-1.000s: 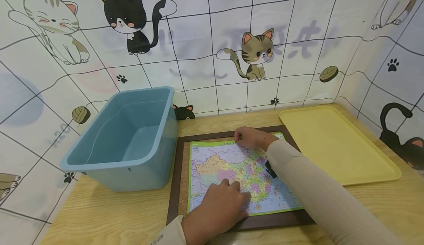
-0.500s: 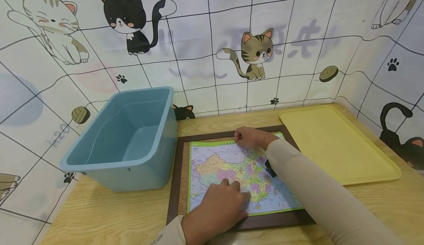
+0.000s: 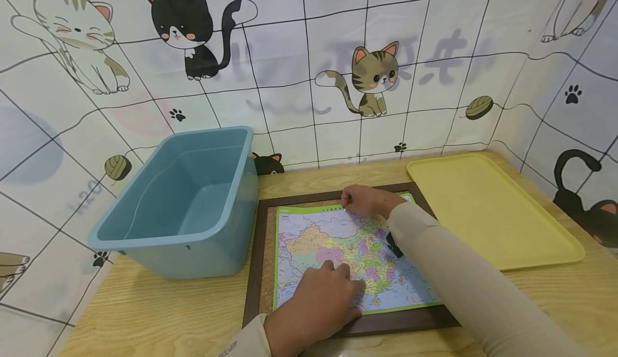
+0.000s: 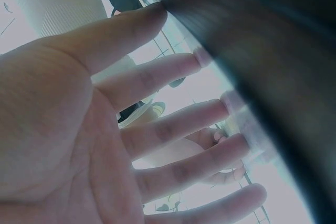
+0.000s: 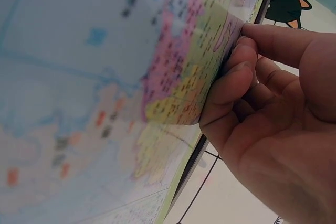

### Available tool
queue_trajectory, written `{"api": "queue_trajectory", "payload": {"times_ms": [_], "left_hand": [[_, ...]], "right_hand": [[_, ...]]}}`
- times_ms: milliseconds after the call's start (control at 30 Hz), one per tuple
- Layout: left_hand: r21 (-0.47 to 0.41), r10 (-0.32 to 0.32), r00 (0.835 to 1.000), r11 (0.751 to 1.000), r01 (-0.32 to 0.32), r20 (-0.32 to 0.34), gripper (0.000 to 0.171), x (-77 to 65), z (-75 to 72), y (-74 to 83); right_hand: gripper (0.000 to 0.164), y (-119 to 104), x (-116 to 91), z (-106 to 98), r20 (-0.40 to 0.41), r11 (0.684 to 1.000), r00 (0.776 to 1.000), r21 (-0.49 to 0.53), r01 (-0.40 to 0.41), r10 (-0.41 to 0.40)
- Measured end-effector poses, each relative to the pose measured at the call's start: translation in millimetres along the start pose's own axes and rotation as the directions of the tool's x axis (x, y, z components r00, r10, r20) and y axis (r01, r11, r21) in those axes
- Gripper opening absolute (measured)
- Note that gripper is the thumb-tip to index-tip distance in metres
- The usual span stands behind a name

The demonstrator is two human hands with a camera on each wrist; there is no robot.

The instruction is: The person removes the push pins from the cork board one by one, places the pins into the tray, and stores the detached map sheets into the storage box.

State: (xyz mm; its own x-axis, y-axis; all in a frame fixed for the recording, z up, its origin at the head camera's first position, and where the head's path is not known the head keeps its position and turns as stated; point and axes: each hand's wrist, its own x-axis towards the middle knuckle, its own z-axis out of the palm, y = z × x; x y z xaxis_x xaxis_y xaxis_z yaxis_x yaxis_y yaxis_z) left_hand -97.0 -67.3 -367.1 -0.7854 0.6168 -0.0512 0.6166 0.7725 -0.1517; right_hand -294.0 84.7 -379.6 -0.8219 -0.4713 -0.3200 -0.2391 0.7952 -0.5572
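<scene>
A map of China (image 3: 333, 228) with a green border lies on a cork board (image 3: 267, 271) in a dark brown frame (image 3: 252, 271). My left hand (image 3: 318, 303) rests on the map's lower part, fingers straight and spread; the left wrist view shows the palm, with the fingertips at the surface. At the map's top edge my right hand (image 3: 369, 200) has its fingers curled. Its thumb and index fingertip (image 5: 242, 56) meet at the sheet in the right wrist view, pinching something small there; I cannot tell what it is.
A blue plastic tub (image 3: 232, 255) stands left of the board. To the right lies a yellow tray (image 3: 492, 212), its left edge near the frame. A wall covered with cartoon cats (image 3: 376, 78) rises behind the wooden table (image 3: 145, 314). A black object (image 3: 394, 246) shows under the right wrist.
Both hands stay where they were. The map's green top strip beside the right fingertips looks slightly narrower, as if tilted a little.
</scene>
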Motion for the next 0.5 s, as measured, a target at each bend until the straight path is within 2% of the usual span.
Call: {"api": "queue_trajectory", "payload": {"times_ms": [500], "left_hand": [[0.001, 0.005, 1.000, 1.000, -0.005, 0.000, 0.037, -0.6, -0.2, 0.4]], "right_hand": [[0.007, -1.1, -1.2, -1.1, 0.006, 1.000, 1.000, -0.013, -0.002, 0.002]]}}
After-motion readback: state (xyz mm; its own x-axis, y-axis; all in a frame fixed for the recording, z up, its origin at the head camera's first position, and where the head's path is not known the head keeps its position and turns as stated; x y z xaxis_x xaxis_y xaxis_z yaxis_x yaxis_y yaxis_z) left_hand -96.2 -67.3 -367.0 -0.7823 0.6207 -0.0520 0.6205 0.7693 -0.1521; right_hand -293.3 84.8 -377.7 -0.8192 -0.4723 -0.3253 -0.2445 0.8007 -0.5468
